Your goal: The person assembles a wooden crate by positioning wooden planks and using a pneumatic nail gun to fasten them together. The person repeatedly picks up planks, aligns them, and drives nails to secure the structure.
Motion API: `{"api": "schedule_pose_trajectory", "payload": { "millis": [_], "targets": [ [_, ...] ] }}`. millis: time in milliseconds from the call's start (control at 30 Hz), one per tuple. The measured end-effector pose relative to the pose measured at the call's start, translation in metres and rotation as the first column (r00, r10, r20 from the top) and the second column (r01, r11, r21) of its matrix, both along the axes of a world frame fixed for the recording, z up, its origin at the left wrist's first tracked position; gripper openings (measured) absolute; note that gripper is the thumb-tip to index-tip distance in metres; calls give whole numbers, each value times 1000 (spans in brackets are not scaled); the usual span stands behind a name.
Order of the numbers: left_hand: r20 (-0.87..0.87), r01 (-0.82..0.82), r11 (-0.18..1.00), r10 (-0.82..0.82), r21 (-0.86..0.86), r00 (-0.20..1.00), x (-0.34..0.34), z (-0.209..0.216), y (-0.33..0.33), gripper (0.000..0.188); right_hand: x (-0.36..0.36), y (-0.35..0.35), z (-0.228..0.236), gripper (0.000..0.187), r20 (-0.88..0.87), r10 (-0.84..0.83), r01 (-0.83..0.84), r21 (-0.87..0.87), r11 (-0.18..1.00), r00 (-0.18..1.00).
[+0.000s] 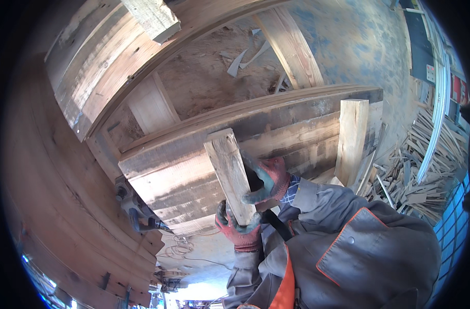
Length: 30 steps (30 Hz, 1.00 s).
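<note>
Both my hands wear red work gloves with grey-green palms and fingers. A short squared wood block (225,165) lies across a panel of planks (183,177), its near end toward me. My left hand (238,226) is closed round the near end of that block. Higher up, my right hand (270,180) grips the block's right side, fingers curled and thumb against it. A black bar-like thing (277,225) shows beside the near end, below my right hand; its kind I cannot make out. Another squared wood block (352,139) lies across the panel's right end.
A second plank panel (98,62) with a block (151,19) on it is at the upper left. Boards (291,49) span the gap between panels. Scrap wood (412,175) is heaped at the right. A power tool (134,206) and cable (179,248) are at the lower left.
</note>
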<state>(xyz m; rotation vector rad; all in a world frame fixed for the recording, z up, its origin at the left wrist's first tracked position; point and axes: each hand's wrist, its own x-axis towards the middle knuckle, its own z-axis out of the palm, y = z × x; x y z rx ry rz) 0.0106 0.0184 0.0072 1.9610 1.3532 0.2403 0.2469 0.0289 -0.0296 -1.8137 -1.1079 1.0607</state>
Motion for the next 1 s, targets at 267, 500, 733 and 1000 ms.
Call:
{"api": "schedule_pose_trajectory", "payload": {
  "millis": [267, 500, 733, 1000],
  "targets": [
    [-105, -103, 984, 88, -145, 991, 11, 19, 8, 100, -10, -5, -5, 89, 65, -190, 173, 212, 962, 980],
    [-5, -225, 974, 225, 12, 974, -46, 48, 0, 90, -18, -9, -8, 78, -55, -287, 291, 86, 953, 956],
    [-5, -550, 829, 554, 99, 833, -227, -15, -7, 67, -6, -14, -38, 66, -67, -379, 382, 274, 882, 923],
    [-229, -765, 541, 743, -348, 629, -404, -117, -54, 70, 3, -66, -3, 67, -283, -670, 663, -135, 737, 687]
  ]
}}
